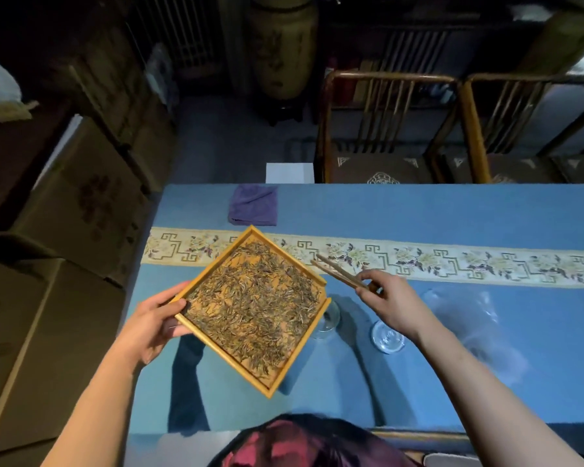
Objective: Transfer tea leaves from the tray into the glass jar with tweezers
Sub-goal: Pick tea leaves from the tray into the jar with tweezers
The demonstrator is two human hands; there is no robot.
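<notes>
1. Left hand (155, 320) grip closed on the left corner of the wooden tray (321, 310), thumb on top over the rim, fingers under
2. Tray held up off the table (452, 210), turned diamond-wise, its right corner over the glass jar (327, 318)
3. Tea leaves (253, 308) spread loose over nearly the whole tray floor, thin dark and pale strands, bare wood showing between them
4. Right hand (393, 303) grip closed on the back end of the wooden tweezers (338, 272), pinched between thumb and fingers
5. Tweezers point up-left toward the tray's upper right edge, tips slightly apart, just beside the rim; cannot tell if anything is between the tips
6. Glass jar stands on the table under the tray's right corner, mostly hidden by it, only part of the clear wall shows; contents cannot be told
7. Round clear glass lid (387, 336) lies flat on the table below the right wrist, near the jar, apart from it
8. Crumpled clear plastic bag (466, 311) on the table to the right of the right hand
9. Blue tablecloth with a pale patterned runner (486, 261) across it; tweezers tips are over the runner
10. Folded purple cloth (253, 204) at the far edge of the table, beyond the tray
11. Two wooden chairs (385, 129) beyond the table, cardboard boxes (75, 203) stacked on the left
</notes>
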